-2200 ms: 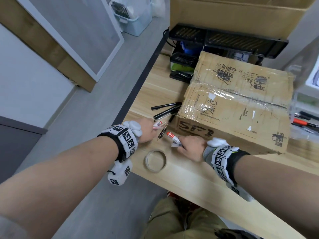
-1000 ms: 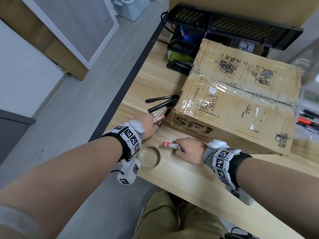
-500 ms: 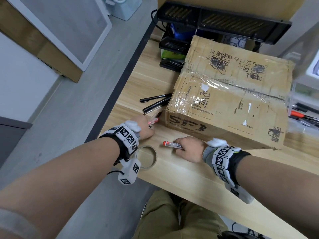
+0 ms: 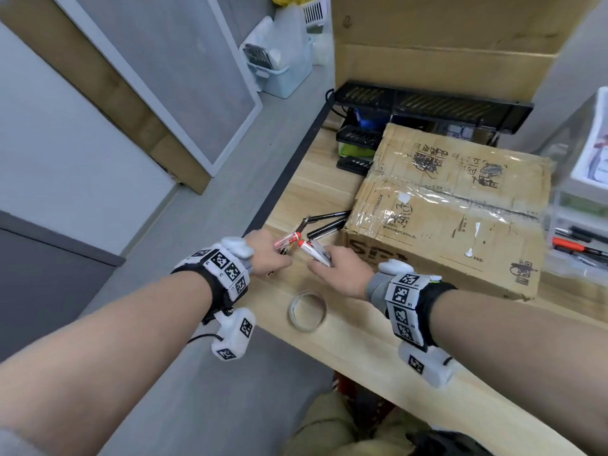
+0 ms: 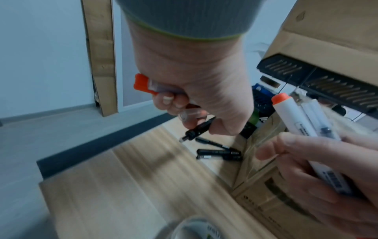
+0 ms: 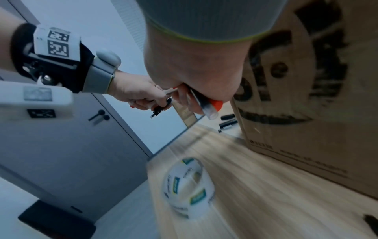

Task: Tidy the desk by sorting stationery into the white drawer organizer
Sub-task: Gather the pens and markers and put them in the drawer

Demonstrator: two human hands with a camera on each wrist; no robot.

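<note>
Where the taped cardboard box [image 4: 450, 212] sat on the pale wood-grain bench [image 4: 378, 343], its crumpled brown face served as the landmark. Both hands were raised just in front of the box's near-left corner. Left hand [image 4: 268, 255]: fingers curled round a clear, red-capped pen [image 4: 288, 240] together with a slim black pen [image 5: 197, 131], tip pointing down; knuckles toward the box. Right hand [image 4: 339, 269]: fingers wrapped round a bundle of white cylindrical markers [image 4: 314, 251], one with a rounded orange cap, caps angled toward the left hand's pen and nearly touching it. Loose black pens [image 4: 325, 222] lay flat against the box's left side. Roll of clear tape [image 4: 307, 311], glossy ring with green-printed core, lay flat on the bench in front of the box, below the hands. Clear plastic drawer unit [image 4: 579, 238] holding pens stood to the right of the box.
</note>
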